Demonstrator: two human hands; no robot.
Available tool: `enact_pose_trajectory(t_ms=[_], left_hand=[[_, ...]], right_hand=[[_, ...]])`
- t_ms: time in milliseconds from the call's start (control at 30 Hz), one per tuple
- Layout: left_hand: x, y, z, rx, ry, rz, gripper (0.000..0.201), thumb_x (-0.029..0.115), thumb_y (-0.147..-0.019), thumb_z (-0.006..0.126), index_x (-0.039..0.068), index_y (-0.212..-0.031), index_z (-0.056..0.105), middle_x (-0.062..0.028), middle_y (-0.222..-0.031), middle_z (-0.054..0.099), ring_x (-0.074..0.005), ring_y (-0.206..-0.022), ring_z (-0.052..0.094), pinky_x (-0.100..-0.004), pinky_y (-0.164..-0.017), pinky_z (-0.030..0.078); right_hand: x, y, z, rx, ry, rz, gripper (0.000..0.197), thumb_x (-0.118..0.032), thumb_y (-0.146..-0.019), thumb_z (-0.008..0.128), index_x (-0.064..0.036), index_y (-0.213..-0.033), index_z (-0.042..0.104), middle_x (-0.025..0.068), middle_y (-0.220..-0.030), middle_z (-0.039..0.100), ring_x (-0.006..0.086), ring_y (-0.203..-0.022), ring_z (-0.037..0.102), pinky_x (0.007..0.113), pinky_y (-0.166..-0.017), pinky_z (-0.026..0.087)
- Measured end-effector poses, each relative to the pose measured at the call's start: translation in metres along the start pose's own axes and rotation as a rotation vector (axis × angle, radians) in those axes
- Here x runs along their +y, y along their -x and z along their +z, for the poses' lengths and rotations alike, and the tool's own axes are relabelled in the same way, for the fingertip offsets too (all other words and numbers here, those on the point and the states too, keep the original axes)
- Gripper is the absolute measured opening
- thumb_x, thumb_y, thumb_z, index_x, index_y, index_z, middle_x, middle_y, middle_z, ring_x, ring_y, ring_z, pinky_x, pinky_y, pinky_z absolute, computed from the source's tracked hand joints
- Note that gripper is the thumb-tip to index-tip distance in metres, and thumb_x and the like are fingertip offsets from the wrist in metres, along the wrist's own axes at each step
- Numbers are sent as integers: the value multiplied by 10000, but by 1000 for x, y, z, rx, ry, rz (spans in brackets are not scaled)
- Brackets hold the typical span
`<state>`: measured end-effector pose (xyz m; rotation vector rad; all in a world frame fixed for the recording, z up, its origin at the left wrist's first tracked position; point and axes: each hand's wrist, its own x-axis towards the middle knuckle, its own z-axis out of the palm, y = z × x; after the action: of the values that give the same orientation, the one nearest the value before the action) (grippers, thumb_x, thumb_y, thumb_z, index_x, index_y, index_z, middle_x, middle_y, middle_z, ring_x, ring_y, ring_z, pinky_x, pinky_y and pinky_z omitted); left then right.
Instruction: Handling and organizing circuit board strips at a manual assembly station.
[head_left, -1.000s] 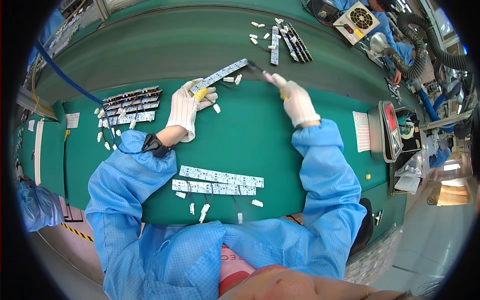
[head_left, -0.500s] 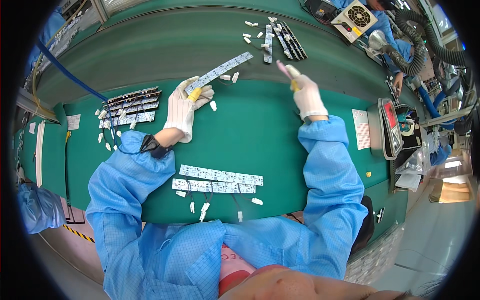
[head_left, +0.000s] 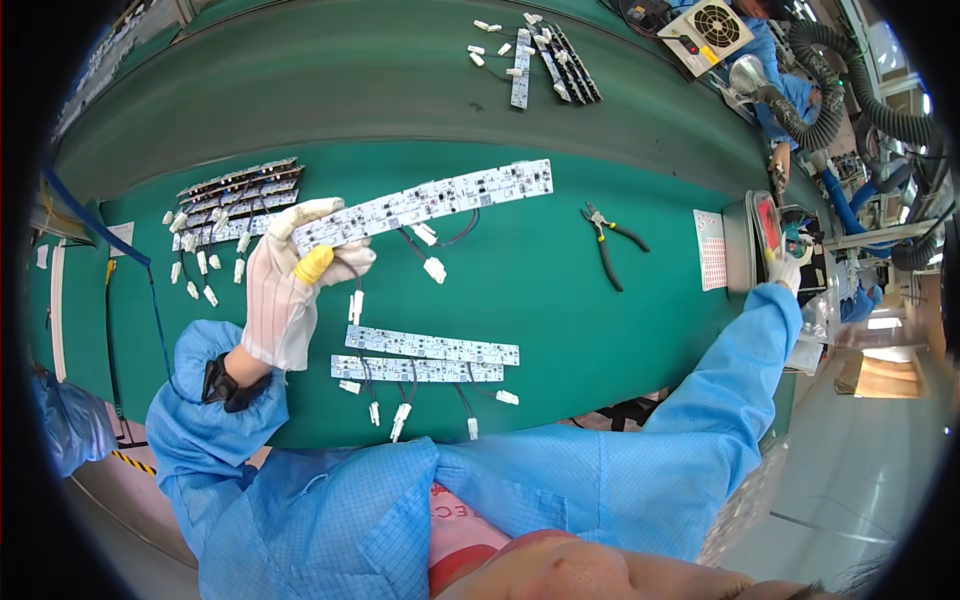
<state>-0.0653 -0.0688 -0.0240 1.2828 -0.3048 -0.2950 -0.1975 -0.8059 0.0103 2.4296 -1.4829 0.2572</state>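
My gloved left hand (head_left: 290,275) grips one end of a long white circuit board strip (head_left: 430,200), with a yellow fingertip cover against it. The strip slants up to the right above the green mat, and thin wires with white connectors (head_left: 434,269) dangle from it. Far to the right, my gloved right hand (head_left: 788,268) reaches in beside a metal tin (head_left: 742,245) with a red area; its fingers are too small and partly hidden to read. Cutting pliers (head_left: 613,243) with black and yellow handles lie splayed on the mat between my hands.
Two board strips (head_left: 430,358) with wired connectors lie near the front edge. A stack of boards (head_left: 240,205) sits at left, and more boards (head_left: 560,65) stand at the far side. A label sheet (head_left: 711,250) lies near the tin. A fan box (head_left: 707,38) and hose (head_left: 815,115) are beyond.
My right hand has swung from the far middle to the tin at right. The pliers now show lying on the mat. My left hand has drawn the circuit board strip nearer and levelled it somewhat.
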Motion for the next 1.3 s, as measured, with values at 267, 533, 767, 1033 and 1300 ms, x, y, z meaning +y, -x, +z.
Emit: enact_pose_trajectory(t_ms=[267, 533, 767, 1033, 1300], left_hand=[[5, 5, -3, 6, 77, 12, 504, 195, -891, 625, -47, -1273, 404, -191, -1006, 639, -228, -880, 667, -343, -809, 563], [12, 6, -5, 16, 126, 47, 516, 189, -878, 641, -39, -1279, 411, -189, -1024, 633, -229, -874, 666, -342, -797, 567], [17, 4, -5, 50, 58, 36, 528, 207, -884, 638, -50, -1281, 406, -169, -1022, 627, -215, -871, 656, -334, -786, 566], [11, 1, -7, 175, -21, 56, 569, 274, -911, 608, -47, -1307, 355, -124, -980, 547, -147, -833, 544, -281, -806, 478], [12, -17, -24, 254, -20, 122, 551, 235, -935, 564, -60, -1345, 343, -112, -1046, 524, -131, -874, 519, -247, -850, 461]], right_hand=[[13, 15, 13, 75, -90, -77, 240, -157, -790, 590, -109, -1005, 685, 193, -907, 667, 336, -882, 644, 424, -765, 491], [23, 15, 4, -102, -171, -261, 330, -386, -783, 688, -118, -974, 695, 178, -861, 673, 348, -823, 645, 418, -696, 498], [21, 14, 17, -101, -219, -326, 245, -300, -807, 669, -103, -950, 697, 174, -881, 675, 322, -824, 649, 402, -715, 494], [-14, 26, 0, -129, -296, -250, 271, -326, -850, 608, -156, -1048, 678, 158, -983, 663, 334, -932, 627, 399, -802, 487], [-36, 9, 6, 162, -216, -37, 254, -149, -816, 596, -154, -1060, 670, 151, -1018, 666, 308, -942, 635, 373, -829, 486]])
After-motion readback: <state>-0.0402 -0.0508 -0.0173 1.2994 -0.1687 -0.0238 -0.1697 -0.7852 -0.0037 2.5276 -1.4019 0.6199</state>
